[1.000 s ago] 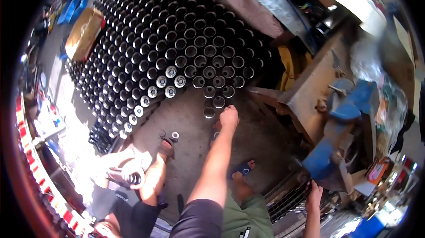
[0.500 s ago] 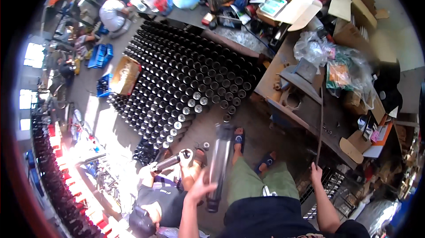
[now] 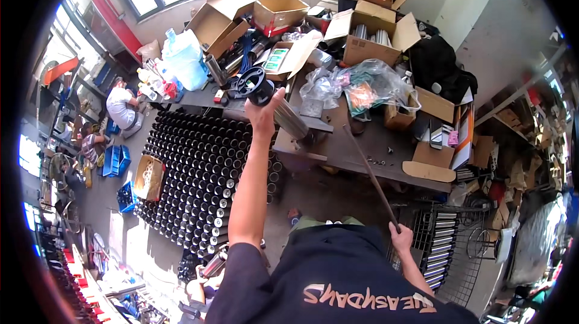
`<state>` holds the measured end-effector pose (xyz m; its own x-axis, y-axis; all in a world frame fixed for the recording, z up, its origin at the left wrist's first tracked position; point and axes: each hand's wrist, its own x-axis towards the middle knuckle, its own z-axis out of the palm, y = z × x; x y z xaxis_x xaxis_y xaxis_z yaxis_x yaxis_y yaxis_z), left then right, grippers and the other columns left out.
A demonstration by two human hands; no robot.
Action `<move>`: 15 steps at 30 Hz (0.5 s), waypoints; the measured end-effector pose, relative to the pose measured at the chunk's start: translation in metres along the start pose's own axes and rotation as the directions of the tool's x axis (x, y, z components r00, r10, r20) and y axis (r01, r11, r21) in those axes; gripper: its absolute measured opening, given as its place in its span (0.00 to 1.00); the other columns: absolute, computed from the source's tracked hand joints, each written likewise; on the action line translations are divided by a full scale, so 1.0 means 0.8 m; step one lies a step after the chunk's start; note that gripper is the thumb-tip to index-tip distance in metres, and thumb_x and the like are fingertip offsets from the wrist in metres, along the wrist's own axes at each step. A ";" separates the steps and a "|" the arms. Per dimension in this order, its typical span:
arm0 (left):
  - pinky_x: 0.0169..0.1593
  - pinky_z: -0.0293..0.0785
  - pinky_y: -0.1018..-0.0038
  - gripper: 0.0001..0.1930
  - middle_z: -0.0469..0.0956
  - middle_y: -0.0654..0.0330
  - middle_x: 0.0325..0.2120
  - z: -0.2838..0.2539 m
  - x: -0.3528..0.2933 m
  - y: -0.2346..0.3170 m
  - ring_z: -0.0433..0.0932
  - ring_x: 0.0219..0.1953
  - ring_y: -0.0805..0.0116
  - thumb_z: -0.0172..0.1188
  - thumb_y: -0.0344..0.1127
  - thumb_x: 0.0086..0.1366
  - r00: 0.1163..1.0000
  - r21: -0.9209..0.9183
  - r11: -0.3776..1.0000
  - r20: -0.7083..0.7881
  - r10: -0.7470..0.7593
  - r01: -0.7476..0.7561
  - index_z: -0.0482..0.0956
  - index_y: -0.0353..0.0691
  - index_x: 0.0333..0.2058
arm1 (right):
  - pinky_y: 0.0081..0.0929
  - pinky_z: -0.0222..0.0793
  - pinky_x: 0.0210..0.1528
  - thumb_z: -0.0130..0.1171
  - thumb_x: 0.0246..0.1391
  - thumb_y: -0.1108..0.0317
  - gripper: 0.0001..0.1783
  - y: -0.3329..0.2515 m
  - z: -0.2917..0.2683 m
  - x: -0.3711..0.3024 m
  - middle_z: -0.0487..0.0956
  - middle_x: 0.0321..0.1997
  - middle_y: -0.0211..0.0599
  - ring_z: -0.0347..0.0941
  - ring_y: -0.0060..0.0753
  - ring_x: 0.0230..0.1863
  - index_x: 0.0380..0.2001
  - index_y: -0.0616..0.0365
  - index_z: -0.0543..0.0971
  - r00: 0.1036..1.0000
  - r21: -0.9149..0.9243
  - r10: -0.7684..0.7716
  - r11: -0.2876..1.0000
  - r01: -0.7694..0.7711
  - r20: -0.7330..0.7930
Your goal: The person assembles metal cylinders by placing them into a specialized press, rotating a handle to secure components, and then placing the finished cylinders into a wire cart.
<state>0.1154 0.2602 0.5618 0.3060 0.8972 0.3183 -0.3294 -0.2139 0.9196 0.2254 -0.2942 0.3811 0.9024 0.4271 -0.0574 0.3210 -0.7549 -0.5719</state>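
Note:
My left hand point(image 3: 265, 114) is raised over the bench corner, closed around the black-capped end of a metal cylinder point(image 3: 291, 120). The round black end cap point(image 3: 253, 85) faces up, with an opening in its middle. Downward and to the right, the cylinder's other end reaches a metal fixture point(image 3: 316, 123) on the bench; whether it sits inside or only against it, I cannot tell. Low at the right, my right hand point(image 3: 402, 238) grips the near end of a long thin metal rod point(image 3: 371, 176). Its far end lies over the bench top.
Rows of black cylinders point(image 3: 193, 167) stand on the floor at left. The bench point(image 3: 362, 158) carries plastic bags point(image 3: 374, 85), cardboard boxes point(image 3: 374, 40) and a blue water jug point(image 3: 183, 61). A wire rack point(image 3: 461, 251) is at right. Another person point(image 3: 122, 107) crouches far left; a co-worker's hand point(image 3: 196, 288) is below.
My left hand has lifted the cylinder from beside my legs up and forward to the bench fixture. The view has tilted up. My right hand still holds the rod.

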 end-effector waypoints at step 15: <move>0.44 0.77 0.74 0.20 0.83 0.63 0.33 0.058 -0.024 -0.006 0.79 0.35 0.75 0.79 0.33 0.45 0.974 0.068 0.994 0.217 0.066 -0.083 0.82 0.36 0.38 | 0.32 0.56 0.19 0.67 0.53 0.60 0.20 -0.117 -0.067 -0.040 0.66 0.10 0.38 0.63 0.27 0.12 0.17 0.63 0.75 0.997 0.185 -0.060 0.980 0.070 -0.057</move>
<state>0.1523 0.2263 0.5622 0.4697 0.7760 0.4210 -0.2923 -0.3132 0.9036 0.1820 -0.2639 0.4799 0.8962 0.4430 0.0236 0.3245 -0.6184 -0.7157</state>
